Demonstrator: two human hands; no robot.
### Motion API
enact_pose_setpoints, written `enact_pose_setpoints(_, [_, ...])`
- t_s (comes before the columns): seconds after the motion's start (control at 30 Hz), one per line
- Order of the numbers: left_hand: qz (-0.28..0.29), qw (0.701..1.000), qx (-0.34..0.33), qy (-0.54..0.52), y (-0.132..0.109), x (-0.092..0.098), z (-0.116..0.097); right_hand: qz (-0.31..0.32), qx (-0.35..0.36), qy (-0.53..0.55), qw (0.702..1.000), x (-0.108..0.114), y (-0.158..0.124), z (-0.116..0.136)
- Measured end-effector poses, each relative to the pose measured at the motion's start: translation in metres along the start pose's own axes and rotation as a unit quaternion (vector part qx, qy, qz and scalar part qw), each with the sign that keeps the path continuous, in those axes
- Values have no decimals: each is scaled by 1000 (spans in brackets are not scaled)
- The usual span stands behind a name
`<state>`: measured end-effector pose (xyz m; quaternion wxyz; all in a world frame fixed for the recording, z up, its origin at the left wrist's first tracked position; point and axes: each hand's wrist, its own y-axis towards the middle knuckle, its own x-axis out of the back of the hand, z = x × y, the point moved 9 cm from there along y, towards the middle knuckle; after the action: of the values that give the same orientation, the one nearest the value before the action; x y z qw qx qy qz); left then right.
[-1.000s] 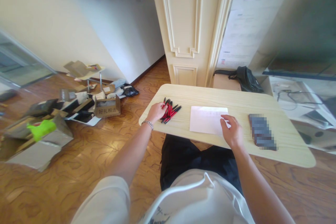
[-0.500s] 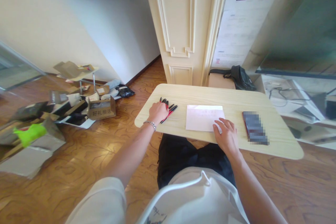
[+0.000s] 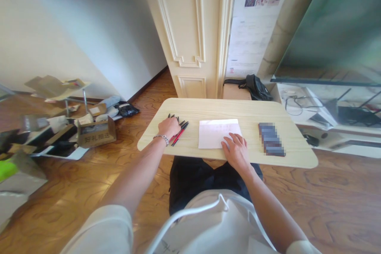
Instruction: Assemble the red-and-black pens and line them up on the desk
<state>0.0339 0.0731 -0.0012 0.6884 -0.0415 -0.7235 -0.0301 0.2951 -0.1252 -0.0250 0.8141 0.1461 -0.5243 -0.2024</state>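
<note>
On the left part of the table, my left hand (image 3: 169,127), a silver chain bracelet at its wrist, rests over a loose group of black and red pens (image 3: 182,131). Its fingers curl down among them, and the tips are hidden. A white sheet of paper (image 3: 210,135) with faint marks lies flat at the middle. My right hand (image 3: 236,149) is laid on the lower right corner of the sheet, fingers spread and palm down. To the right of that hand lies a dark phone (image 3: 271,139), its screen pixelated.
The pale wooden table (image 3: 285,113) has rounded corners. Opened cardboard boxes (image 3: 97,133) and packages litter the floor at left. Beyond the table sit a black bag (image 3: 257,87) and a white cabinet (image 3: 300,101) with cables, under a large dark screen (image 3: 336,43).
The view has turned to the right, shifting the scene leftward. My right hand has slid a little farther left onto the paper. My left hand stays at the pens.
</note>
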Motion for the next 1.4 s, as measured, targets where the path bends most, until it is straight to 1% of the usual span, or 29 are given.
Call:
enact_pose_setpoints(0.07, [20,1000,9,14,2,0,3,9,-2,-6,1000,-2,0,3])
enact_pose_setpoints(0.13, [24,999,13,22,3,5,4,15,-6,-8,1000,-4,0,4])
enact_pose_setpoints(0.2, [1,1000,13,18,1,17,2,15,-12,-8,1000,-4,0,5])
enact_pose_setpoints(0.23, [0,1000,-6,2,-2,20,-3,12,-16,-6,1000,-4,0,5])
enact_pose_setpoints(0.3, [22,995,-79,-59,-15,20,-27,0,-23,1,1000,-1,0,4])
enact_pose_setpoints(0.4, [33,981,-144,-126,-43,10,-69,-22,-34,15,999,5,1,1])
enact_pose_setpoints(0.47, [42,975,-160,-151,-61,-6,-97,-35,-41,21,998,10,0,-2])
enact_pose_setpoints(0.53, [39,972,-169,-158,-75,-22,-123,-46,-47,22,998,15,-1,-6])
enact_pose_setpoints(0.6, [39,974,-171,-142,-84,-38,-141,-48,-49,19,997,18,-2,-11])
enact_pose_setpoints(0.63, [31,977,-160,-136,-86,-42,-145,-47,-49,17,998,19,-3,-14])
enact_pose_setpoints(0.7, [25,981,-139,-131,-88,-49,-147,-42,-49,14,998,19,-4,-18])
enact_pose_setpoints(0.77, [21,981,-131,-143,-90,-51,-145,-41,-50,15,998,19,-3,-21])
enact_pose_setpoints(0.9, [5,969,-126,-211,-96,-45,-134,-32,-48,23,998,17,8,-21])
enact_pose_setpoints(0.97, [-19,958,-117,-261,-101,-40,-124,0,-44,27,999,10,18,-16])
enact_pose_setpoints(1.03, [-38,944,-106,-311,-106,-37,-115,46,-41,26,998,0,31,-10])
enact_pose_setpoints(1.13, [-46,926,-86,-365,-113,-39,-104,112,-54,4,992,-17,51,-2])
enact_pose_setpoints(1.3, [-55,911,-78,-401,-114,-41,-100,215,-124,-71,966,-46,78,1])
enact_pose_setpoints(1.4, [-61,910,-88,-402,-112,-40,-100,257,-146,-95,951,-61,87,3])
